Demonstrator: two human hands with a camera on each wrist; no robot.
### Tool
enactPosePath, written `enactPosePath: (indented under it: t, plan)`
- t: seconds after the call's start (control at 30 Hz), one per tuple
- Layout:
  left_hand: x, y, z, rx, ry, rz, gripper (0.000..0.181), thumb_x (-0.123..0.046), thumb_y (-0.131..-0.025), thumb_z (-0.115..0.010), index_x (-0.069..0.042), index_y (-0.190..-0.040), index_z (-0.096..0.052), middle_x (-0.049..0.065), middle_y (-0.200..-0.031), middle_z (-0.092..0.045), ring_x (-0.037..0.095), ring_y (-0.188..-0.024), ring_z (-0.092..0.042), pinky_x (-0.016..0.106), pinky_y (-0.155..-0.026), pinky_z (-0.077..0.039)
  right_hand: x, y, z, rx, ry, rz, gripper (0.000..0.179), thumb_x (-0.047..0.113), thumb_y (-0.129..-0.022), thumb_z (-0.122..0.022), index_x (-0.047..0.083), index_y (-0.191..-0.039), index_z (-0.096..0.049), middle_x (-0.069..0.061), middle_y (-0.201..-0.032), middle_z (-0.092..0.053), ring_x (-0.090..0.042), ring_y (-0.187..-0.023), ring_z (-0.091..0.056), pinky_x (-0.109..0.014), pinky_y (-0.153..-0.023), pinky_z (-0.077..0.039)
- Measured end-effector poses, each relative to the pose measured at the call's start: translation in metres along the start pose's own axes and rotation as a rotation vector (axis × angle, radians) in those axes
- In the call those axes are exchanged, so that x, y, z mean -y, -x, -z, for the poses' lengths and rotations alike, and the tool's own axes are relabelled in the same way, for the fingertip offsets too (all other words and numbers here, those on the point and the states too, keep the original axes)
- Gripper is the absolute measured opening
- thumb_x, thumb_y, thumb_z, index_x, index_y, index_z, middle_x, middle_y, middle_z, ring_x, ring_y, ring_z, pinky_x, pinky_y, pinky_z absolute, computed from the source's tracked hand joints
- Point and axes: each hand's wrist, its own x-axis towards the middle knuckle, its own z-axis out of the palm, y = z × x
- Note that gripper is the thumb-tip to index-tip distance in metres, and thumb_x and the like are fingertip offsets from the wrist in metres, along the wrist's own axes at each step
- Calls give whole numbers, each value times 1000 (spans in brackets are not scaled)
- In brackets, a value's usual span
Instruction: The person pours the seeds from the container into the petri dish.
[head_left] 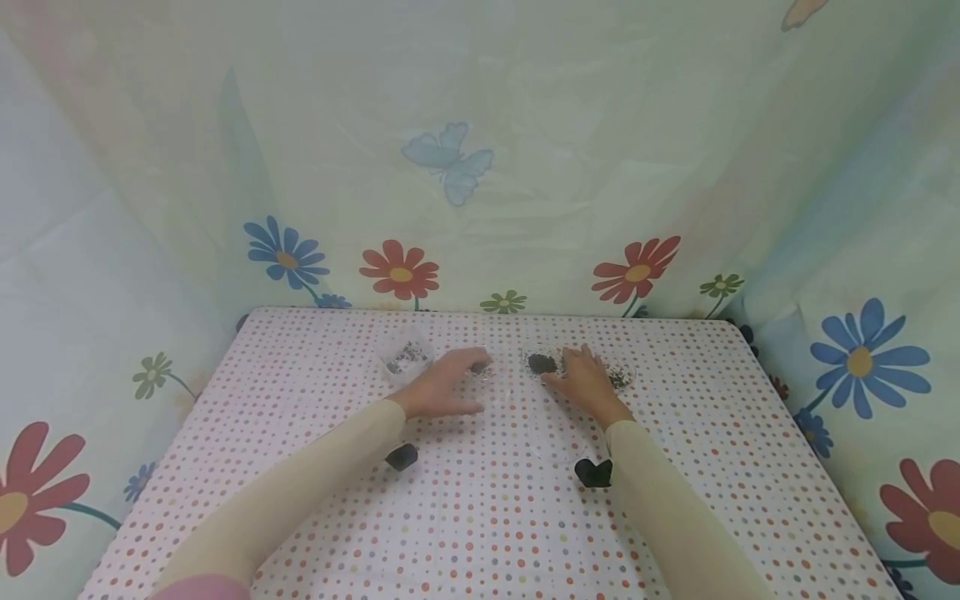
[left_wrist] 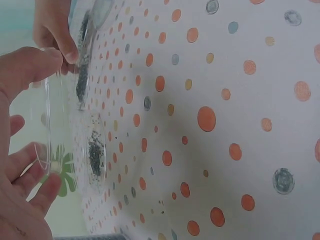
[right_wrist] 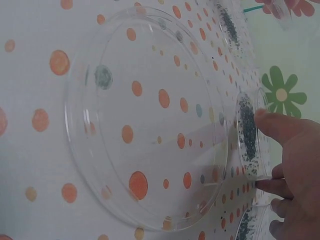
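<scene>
My left hand (head_left: 442,385) holds a clear, shallow lid (left_wrist: 48,125) on its edge between thumb and fingers, above the table. Below it lies a small clear dish (left_wrist: 103,155) with dark granules. My right hand (head_left: 588,387) has its thumb and fingertips at opposite sides of a clear petri dish (right_wrist: 242,150), gripping its rim. Dark granules (head_left: 542,363) are heaped in that dish. Close to the right fingers stands another clear dish of granules (head_left: 618,377). A large transparent round lid (right_wrist: 75,120) lies flat on the cloth, nearer the body.
Left of the left hand stands a clear container (head_left: 408,357) with dark bits on its whitish inside. A dotted cloth (head_left: 480,533) covers the table. Flower-printed curtains (head_left: 525,167) close off the back and both sides.
</scene>
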Motion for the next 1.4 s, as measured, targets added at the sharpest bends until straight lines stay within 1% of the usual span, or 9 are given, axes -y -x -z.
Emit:
enactPosePath:
  t: [0.07,0.2,0.33,0.63,0.8,0.97,1.13,1.27,1.4]
  plan:
    - [2,-2,-1,-11,-17,7,79,-36,-81,-76,-17,-147,-36,4,-157,-32,22,-146,-28,44,-120,-27,0,0,0,-4,0,0,74,41,-94,-58,-7,-145,-33,-29,-152,-32,-47,-146,-13,-60,-121,-10]
    - [2,-5,0,-38,-23,29,77,-36,-82,-76,-19,-146,-37,4,-158,-31,23,-146,-28,45,-120,-28,0,0,1,-6,3,-2,74,41,-94,-58,-7,-145,-33,-30,-151,-33,-47,-146,-13,-59,-121,-10]
    - [-1,-5,1,-57,-7,44,74,-33,-82,-75,-18,-145,-39,4,-157,-33,24,-146,-29,45,-119,-29,0,0,1,-2,3,-2,75,41,-94,-58,-8,-145,-32,-30,-151,-32,-47,-146,-12,-59,-121,-10]
    - [-5,-8,2,-62,-53,70,75,-35,-83,-74,-18,-146,-38,6,-158,-30,24,-146,-28,45,-120,-29,0,2,1,-8,-17,0,75,40,-94,-59,-8,-145,-33,-30,-152,-31,-47,-146,-12,-59,-121,-9]
    - [-3,-11,0,-63,-51,85,75,-36,-83,-74,-18,-146,-39,6,-158,-30,25,-146,-28,46,-119,-29,1,2,0,-13,-18,0,74,39,-94,-59,-8,-145,-32,-30,-152,-31,-47,-146,-12,-58,-121,-9]
    - [0,-15,-5,-63,-82,132,76,-42,-81,-74,-24,-146,-38,1,-159,-28,22,-146,-28,45,-118,-31,1,3,1,-15,-13,4,74,39,-94,-59,-8,-145,-33,-30,-151,-33,-47,-146,-12,-58,-121,-10]
    - [-1,-18,-9,-66,-93,173,78,-44,-80,-74,-25,-146,-37,0,-160,-26,22,-147,-27,47,-117,-32,3,3,2,-8,-11,-3,74,38,-94,-59,-9,-145,-33,-30,-150,-34,-47,-146,-13,-57,-122,-9]
    - [-1,-20,-10,-72,-102,193,78,-46,-81,-73,-26,-147,-37,0,-160,-25,22,-147,-26,48,-117,-32,4,3,2,-8,-7,-7,74,38,-94,-59,-9,-145,-33,-30,-150,-34,-47,-146,-13,-57,-122,-10]
    - [-1,-21,-12,-81,-84,198,76,-44,-81,-73,-25,-146,-37,1,-160,-25,23,-148,-25,48,-118,-30,4,3,3,-9,-3,-6,74,38,-94,-59,-9,-145,-33,-30,-150,-34,-47,-146,-13,-57,-122,-10]
